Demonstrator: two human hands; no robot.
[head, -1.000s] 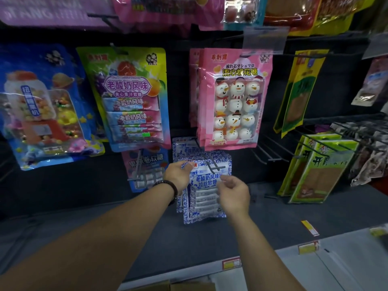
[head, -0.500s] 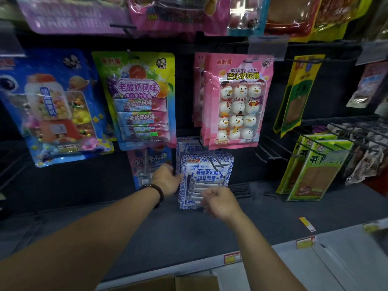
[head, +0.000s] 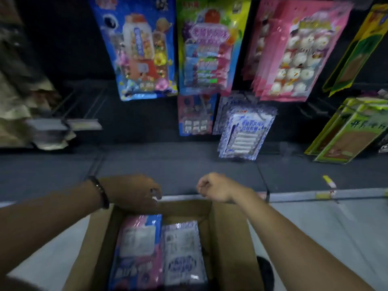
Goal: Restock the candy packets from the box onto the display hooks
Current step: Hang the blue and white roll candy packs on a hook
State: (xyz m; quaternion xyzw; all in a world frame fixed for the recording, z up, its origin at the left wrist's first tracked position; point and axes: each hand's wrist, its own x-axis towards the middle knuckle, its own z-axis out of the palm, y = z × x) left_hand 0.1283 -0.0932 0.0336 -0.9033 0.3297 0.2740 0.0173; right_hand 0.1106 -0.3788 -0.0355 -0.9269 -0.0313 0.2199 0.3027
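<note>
Both hands hover over the far rim of the open cardboard box (head: 231, 238), which sits on the pale floor below the front edge of the grey shelf (head: 168, 164). The left hand (head: 134, 193) is palm-down at the far-left corner of the box with its fingers curled loosely together, holding nothing I can make out. The right hand (head: 212, 186) is drawn into a loose fist above the far edge, also empty as far as the blur allows.

Inside the box lie two stacks side by side: pink-and-blue packets (head: 138, 248) on the left and blue-and-white patterned packets (head: 182, 248) on the right. The same blue-and-white kind hangs on a hook (head: 245, 131) above the shelf's back edge.

The step in hand looks like reaching in for the next packet. It would go best by lifting a single packet from the top of the stack by its upper edge, so the hanging hole faces the hook.

All printing is smeared by motion; no writing can be read.
</note>
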